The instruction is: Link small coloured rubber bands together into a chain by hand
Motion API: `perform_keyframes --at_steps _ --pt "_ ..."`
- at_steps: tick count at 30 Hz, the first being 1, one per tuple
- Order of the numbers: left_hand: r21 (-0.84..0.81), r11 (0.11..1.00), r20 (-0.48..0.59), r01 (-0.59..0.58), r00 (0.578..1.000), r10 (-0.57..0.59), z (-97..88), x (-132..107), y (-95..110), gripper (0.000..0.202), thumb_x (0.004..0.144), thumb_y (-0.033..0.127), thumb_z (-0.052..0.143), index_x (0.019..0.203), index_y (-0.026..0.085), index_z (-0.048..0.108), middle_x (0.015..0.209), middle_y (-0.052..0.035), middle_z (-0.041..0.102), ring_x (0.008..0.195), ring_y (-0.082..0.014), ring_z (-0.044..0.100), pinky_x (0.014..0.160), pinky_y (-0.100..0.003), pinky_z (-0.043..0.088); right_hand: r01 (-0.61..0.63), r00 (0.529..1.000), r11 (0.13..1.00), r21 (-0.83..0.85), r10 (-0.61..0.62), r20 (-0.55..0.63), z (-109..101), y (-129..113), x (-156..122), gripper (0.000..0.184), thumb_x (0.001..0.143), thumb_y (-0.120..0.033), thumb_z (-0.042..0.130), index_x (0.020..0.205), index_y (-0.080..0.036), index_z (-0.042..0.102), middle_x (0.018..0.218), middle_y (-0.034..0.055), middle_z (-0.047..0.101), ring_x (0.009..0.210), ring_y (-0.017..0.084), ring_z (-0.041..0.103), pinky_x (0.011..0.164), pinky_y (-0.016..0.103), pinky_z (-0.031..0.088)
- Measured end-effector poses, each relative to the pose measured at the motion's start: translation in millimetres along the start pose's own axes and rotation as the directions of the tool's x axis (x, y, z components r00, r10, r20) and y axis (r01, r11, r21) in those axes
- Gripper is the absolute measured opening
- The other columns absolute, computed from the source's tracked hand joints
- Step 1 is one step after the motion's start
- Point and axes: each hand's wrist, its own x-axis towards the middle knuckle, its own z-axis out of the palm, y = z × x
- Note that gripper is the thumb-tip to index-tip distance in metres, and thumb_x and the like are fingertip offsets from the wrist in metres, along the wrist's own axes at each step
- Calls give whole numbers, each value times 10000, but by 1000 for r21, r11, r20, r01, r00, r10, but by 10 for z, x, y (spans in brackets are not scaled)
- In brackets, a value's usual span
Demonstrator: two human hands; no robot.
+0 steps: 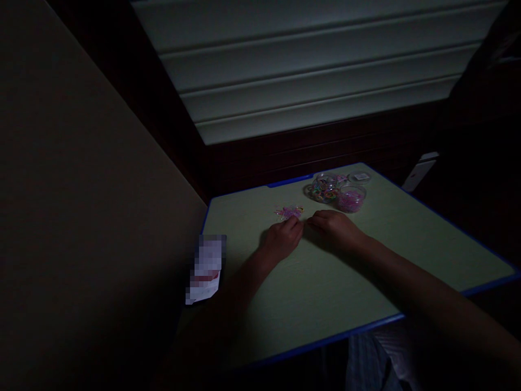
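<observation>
Setting: a dim room, looking down at a pale green counter (pixel 407 239) with a blue edge; a slatted blind (pixel 309 70) hangs behind it.
Left hand (pixel 283 239): rests knuckles up on the middle of the counter, fingers curled in, fingertips just below a little pile of bands (pixel 288 212).
Left grip: too dark to tell whether the fingers are pinched on anything.
Right hand (pixel 334 228): lies just beside the left hand, fingertips pointing towards it, the two nearly touching.
Right grip: fingers curled; I cannot tell whether they hold anything.
Little pile of bands: pink with a trace of yellow, loose on the counter, just beyond the fingertips of both hands.
Clear jar (pixel 325 187): stands further back, full of many-coloured bands.
Clear tub (pixel 350 198): just right of the jar, holding pink bands.
Lid (pixel 360 176): lies flat behind the tub, near the far edge.
Paper slip (pixel 207 269): hangs over the counter's left edge, well apart from the hands.
</observation>
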Motion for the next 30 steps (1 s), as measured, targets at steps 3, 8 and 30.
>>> perform_keyframes --at_steps 3,8,30 --pt "-17 1000 16 24 1000 -24 -8 3 6 297 937 247 308 975 188 596 927 -54 609 727 -130 598 615 -247 449 -10 1000 1000 19 10 19 -28 24 -1 228 884 -193 441 936 -135 655 819 81 621 754 142 541 671 233 334" --pt "-21 998 38 65 997 -64 6 5 2 290 937 249 311 983 195 593 942 -60 604 756 -131 600 653 -245 457 -92 996 996 -14 92 -5 -116 152 -6 271 897 -222 412 949 -141 666 868 98 636 783 160 553 679 247 341" --pt "-62 982 76 181 982 -176 37 21 -38 286 928 250 326 967 199 604 998 -58 606 825 -139 602 678 -249 456 -573 805 808 -139 522 -282 -369 496 -153 335 884 -259 388 1046 -142 657 989 124 646 807 205 585 633 277 367"
